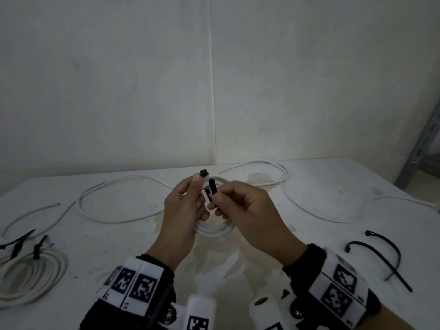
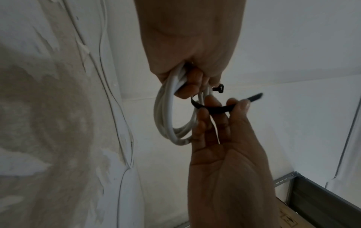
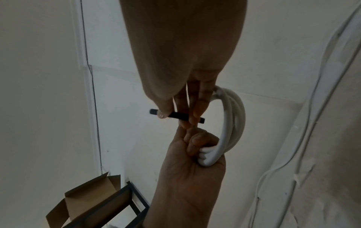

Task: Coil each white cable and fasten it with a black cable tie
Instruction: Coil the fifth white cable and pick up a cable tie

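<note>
One bundle of coiled white round cable (image 1: 28, 277) already lies tied at the table's left; the left hand (image 1: 183, 215) grips a second white coil (image 1: 214, 228) (held above the table), the right hand (image 1: 247, 210) pinches a black plastic cable tie (image 1: 212, 186) round it, unfastened; a long loose white cable (image 1: 285, 184) waits behind

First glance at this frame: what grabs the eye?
Dead centre, above the table, the left hand grips a white cable coil while the right hand pinches a black cable tie looped round it, not yet fastened. A tied coil lies far left; spare ties lie right.
</note>
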